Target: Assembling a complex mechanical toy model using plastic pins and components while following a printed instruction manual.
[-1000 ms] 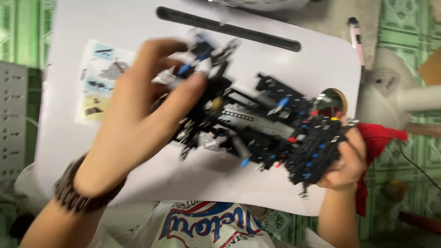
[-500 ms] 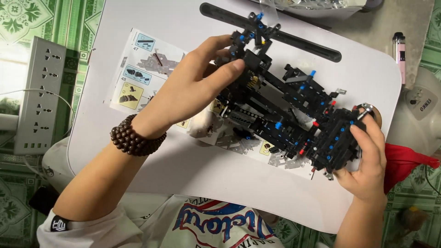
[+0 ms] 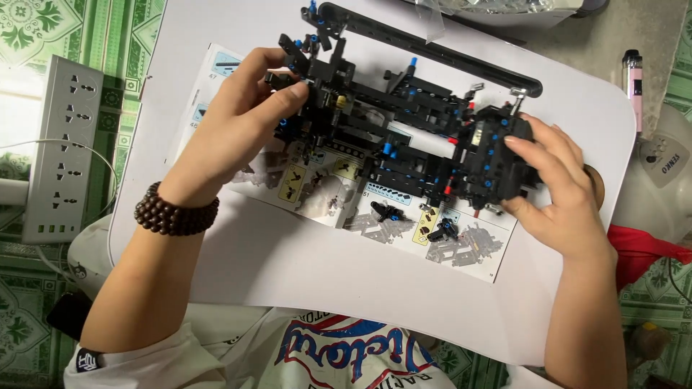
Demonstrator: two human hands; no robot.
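Lowered onto instruction sheet (image 3: 317, 189) — black brick chassis (image 3: 404, 133), blue pins, both hands gripping

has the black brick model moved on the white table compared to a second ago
Yes. The black brick model now lies up against the table's long black slot, over the instruction sheet; earlier it sat lower, nearer the person.

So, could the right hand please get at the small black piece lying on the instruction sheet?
Probably yes: the small black piece lies bare on the sheet, just left of the right hand, though that hand is gripping the model.
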